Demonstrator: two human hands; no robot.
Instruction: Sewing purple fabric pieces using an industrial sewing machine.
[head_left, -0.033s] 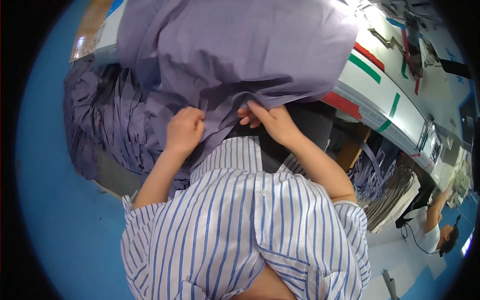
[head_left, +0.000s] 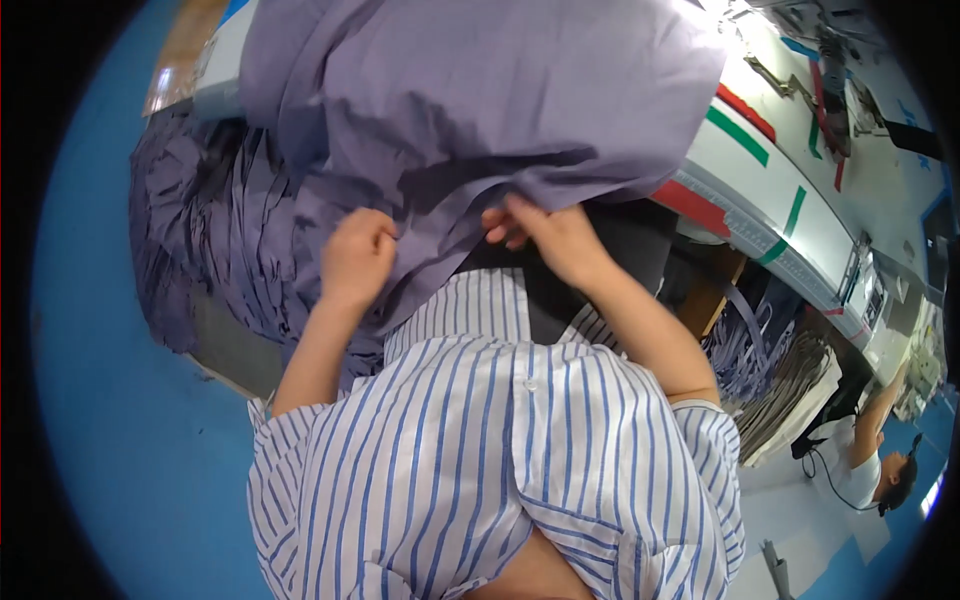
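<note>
A large purple-grey cloth (head_left: pixel 500 90) spreads over the work surface before me and sags toward my lap in folds. On the left, my left hand (head_left: pixel 358 256) is closed, fingers curled in against a fold of this cloth. My right hand (head_left: pixel 560 243) is a short way to the right, at the cloth's near edge. Its thumb presses on the edge while the other fingers bend beneath, and a forefinger seems partly covered by fabric. Between the hands the cloth dips into a dark, shadowed fold.
Bunched purple cloth (head_left: pixel 205 220) hangs down at the left above the blue floor (head_left: pixel 90 400). To the right runs a white table edge (head_left: pixel 770 190) with red and green tape. Below it hang fabric strips (head_left: pixel 745 335) and stacked cloth (head_left: pixel 790 395). Another person (head_left: pixel 850 465) works at far right.
My left hand has shifted slightly left and its fingers have curled in more. The right hand stays at the cloth's edge, and the whole view has moved a little.
</note>
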